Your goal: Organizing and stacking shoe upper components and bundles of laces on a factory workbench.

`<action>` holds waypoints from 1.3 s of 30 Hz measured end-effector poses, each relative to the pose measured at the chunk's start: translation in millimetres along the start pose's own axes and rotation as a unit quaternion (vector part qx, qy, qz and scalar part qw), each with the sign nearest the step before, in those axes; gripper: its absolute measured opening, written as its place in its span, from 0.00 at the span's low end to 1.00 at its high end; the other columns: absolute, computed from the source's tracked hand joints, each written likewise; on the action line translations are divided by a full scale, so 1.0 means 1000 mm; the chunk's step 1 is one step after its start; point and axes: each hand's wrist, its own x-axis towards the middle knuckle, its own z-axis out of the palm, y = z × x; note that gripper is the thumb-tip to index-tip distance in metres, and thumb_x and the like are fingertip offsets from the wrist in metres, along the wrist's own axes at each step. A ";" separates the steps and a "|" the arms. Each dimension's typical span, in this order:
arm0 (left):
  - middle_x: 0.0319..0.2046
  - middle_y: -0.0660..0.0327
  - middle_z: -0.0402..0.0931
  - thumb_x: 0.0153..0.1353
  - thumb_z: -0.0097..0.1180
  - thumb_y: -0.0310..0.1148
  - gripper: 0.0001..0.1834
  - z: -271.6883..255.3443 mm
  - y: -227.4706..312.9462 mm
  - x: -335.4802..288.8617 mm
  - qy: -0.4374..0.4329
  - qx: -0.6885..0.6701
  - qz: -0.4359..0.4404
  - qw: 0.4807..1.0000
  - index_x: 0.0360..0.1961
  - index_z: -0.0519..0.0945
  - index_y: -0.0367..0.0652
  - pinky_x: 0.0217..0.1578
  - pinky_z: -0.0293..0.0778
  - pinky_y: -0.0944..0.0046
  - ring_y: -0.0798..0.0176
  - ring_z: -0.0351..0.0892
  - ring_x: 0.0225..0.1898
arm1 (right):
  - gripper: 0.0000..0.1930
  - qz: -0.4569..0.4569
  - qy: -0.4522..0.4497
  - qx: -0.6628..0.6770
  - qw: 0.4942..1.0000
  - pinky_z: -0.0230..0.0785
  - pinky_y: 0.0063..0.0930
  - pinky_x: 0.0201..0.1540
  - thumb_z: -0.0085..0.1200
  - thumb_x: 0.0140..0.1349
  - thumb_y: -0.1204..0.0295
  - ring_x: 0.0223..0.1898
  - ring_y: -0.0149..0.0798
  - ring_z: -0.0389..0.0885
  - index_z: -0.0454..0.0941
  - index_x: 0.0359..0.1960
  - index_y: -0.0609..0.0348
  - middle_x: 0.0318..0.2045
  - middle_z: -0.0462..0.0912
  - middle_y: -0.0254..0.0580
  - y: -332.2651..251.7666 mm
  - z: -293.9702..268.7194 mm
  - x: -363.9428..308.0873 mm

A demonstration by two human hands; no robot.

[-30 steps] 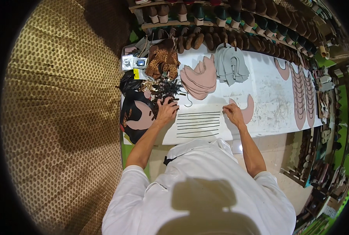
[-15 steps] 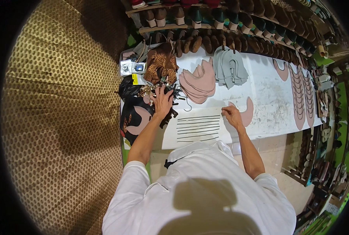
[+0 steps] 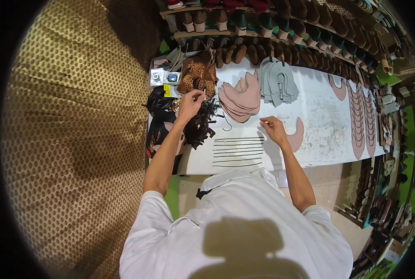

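My left hand [image 3: 189,106] is raised over the clutter on the left of the table, thumb and forefinger pinched together; what they hold is too small to make out. Just behind it lie leopard-print pieces [image 3: 198,76], and below it a tangled pile of dark strips [image 3: 199,128]. My right hand [image 3: 274,130] hovers at the table's middle with its fingertips closed, and anything in them is hidden. Beside it is a single pink curved piece [image 3: 296,136]. Several thin dark strips [image 3: 237,150] lie in parallel rows between my forearms.
Stacks of pink cut pieces [image 3: 239,100] and grey cut pieces [image 3: 278,83] sit farther back on the white table [image 3: 321,116]. Overlapping pink pieces [image 3: 358,123] run along its right side. Shoe shelves [image 3: 263,35] stand behind. A patterned gold curtain [image 3: 77,153] hangs left.
My left hand has lifted off the clutter, its spread fingers now pinched together, uncovering more of the dark pile. My right hand has shifted slightly away from me. The whole view has shifted a little.
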 end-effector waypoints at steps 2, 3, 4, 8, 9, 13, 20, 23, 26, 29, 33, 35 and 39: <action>0.34 0.65 0.85 0.70 0.64 0.37 0.14 -0.011 0.032 0.007 -0.077 -0.045 -0.044 0.995 0.45 0.86 0.35 0.41 0.76 0.65 0.68 0.82 0.37 | 0.15 -0.016 -0.005 -0.017 1.000 0.74 0.28 0.45 0.63 0.69 0.64 0.40 0.37 0.83 0.87 0.50 0.61 0.40 0.87 0.45 -0.030 -0.001 0.019; 0.34 0.65 0.85 0.70 0.64 0.37 0.14 -0.019 0.044 0.008 -0.072 -0.042 -0.043 0.996 0.45 0.86 0.35 0.41 0.76 0.65 0.68 0.82 0.37 | 0.16 -0.035 -0.014 -0.033 0.999 0.74 0.29 0.47 0.63 0.69 0.63 0.41 0.37 0.83 0.87 0.51 0.60 0.41 0.88 0.44 -0.052 0.002 0.029; 0.33 0.66 0.84 0.70 0.64 0.37 0.13 -0.024 0.052 0.013 -0.099 -0.077 -0.064 0.990 0.45 0.86 0.37 0.40 0.75 0.66 0.70 0.82 0.35 | 0.17 -0.057 -0.016 -0.034 0.998 0.74 0.30 0.50 0.62 0.69 0.61 0.43 0.39 0.84 0.87 0.52 0.59 0.43 0.88 0.46 -0.071 0.004 0.041; 0.29 0.69 0.81 0.69 0.65 0.40 0.13 -0.034 0.096 0.024 -0.175 -0.105 -0.090 0.975 0.45 0.87 0.41 0.30 0.71 0.69 0.75 0.77 0.28 | 0.20 -0.149 0.017 0.019 0.988 0.73 0.34 0.57 0.59 0.72 0.57 0.48 0.44 0.84 0.86 0.53 0.61 0.46 0.88 0.47 -0.147 0.023 0.081; 0.28 0.70 0.80 0.69 0.65 0.40 0.13 -0.034 0.107 0.025 -0.199 -0.105 -0.090 0.970 0.44 0.87 0.41 0.28 0.70 0.71 0.76 0.76 0.27 | 0.22 -0.170 0.016 0.060 0.984 0.73 0.35 0.58 0.58 0.72 0.55 0.50 0.44 0.84 0.86 0.54 0.61 0.46 0.88 0.46 -0.169 0.027 0.086; 0.26 0.72 0.79 0.67 0.67 0.41 0.15 -0.032 0.124 0.022 -0.209 -0.143 -0.075 0.965 0.48 0.88 0.43 0.24 0.66 0.73 0.77 0.72 0.23 | 0.26 -0.100 -0.108 0.120 0.982 0.75 0.37 0.56 0.61 0.71 0.52 0.50 0.43 0.86 0.86 0.54 0.65 0.44 0.90 0.47 -0.186 0.033 0.102; 0.26 0.68 0.83 0.65 0.70 0.39 0.14 -0.012 0.093 -0.010 -0.250 -0.116 -0.114 0.954 0.47 0.91 0.42 0.24 0.65 0.72 0.77 0.70 0.22 | 0.18 0.036 -0.227 0.110 0.967 0.68 0.23 0.37 0.67 0.68 0.58 0.30 0.24 0.75 0.86 0.28 0.62 0.24 0.81 0.31 -0.134 0.011 0.079; 0.25 0.68 0.83 0.66 0.69 0.35 0.14 0.006 0.064 -0.032 -0.281 -0.123 -0.107 0.946 0.49 0.90 0.41 0.23 0.65 0.71 0.78 0.69 0.22 | 0.17 0.038 -0.221 0.166 0.960 0.70 0.25 0.37 0.67 0.67 0.59 0.31 0.26 0.77 0.87 0.31 0.64 0.25 0.82 0.32 -0.090 0.009 0.060; 0.29 0.67 0.86 0.66 0.68 0.34 0.14 0.018 0.048 -0.055 -0.308 -0.098 -0.137 0.936 0.49 0.90 0.38 0.24 0.67 0.71 0.77 0.71 0.22 | 0.18 0.077 -0.197 0.142 0.967 0.73 0.26 0.38 0.67 0.67 0.60 0.31 0.28 0.78 0.89 0.35 0.67 0.26 0.83 0.34 -0.052 0.000 0.036; 0.32 0.64 0.88 0.66 0.68 0.33 0.13 0.029 0.022 -0.081 -0.307 -0.116 -0.181 0.927 0.47 0.90 0.37 0.26 0.71 0.71 0.76 0.74 0.24 | 0.18 0.101 -0.193 0.143 0.965 0.73 0.26 0.38 0.67 0.67 0.60 0.30 0.28 0.78 0.90 0.35 0.68 0.26 0.85 0.36 -0.028 0.001 0.015; 0.32 0.61 0.88 0.66 0.67 0.34 0.13 0.052 -0.012 -0.101 -0.315 -0.115 -0.214 0.917 0.45 0.90 0.36 0.34 0.80 0.65 0.70 0.82 0.29 | 0.14 0.124 -0.166 0.123 0.971 0.74 0.28 0.37 0.67 0.65 0.62 0.30 0.29 0.79 0.92 0.39 0.62 0.27 0.86 0.36 0.011 0.006 0.003; 0.33 0.55 0.89 0.64 0.67 0.37 0.15 0.058 -0.029 -0.114 -0.235 -0.018 -0.109 0.966 0.43 0.90 0.36 0.34 0.81 0.59 0.63 0.85 0.29 | 0.15 0.132 -0.144 0.048 0.980 0.76 0.29 0.38 0.68 0.63 0.62 0.31 0.31 0.82 0.91 0.40 0.62 0.28 0.88 0.39 0.014 0.011 0.003; 0.42 0.50 0.88 0.62 0.66 0.38 0.13 0.076 -0.015 -0.118 -0.214 0.105 -0.061 0.969 0.43 0.91 0.42 0.46 0.81 0.51 0.44 0.87 0.41 | 0.16 0.134 -0.125 0.016 0.983 0.78 0.31 0.40 0.68 0.61 0.60 0.33 0.36 0.87 0.91 0.39 0.62 0.30 0.90 0.44 0.032 0.016 0.001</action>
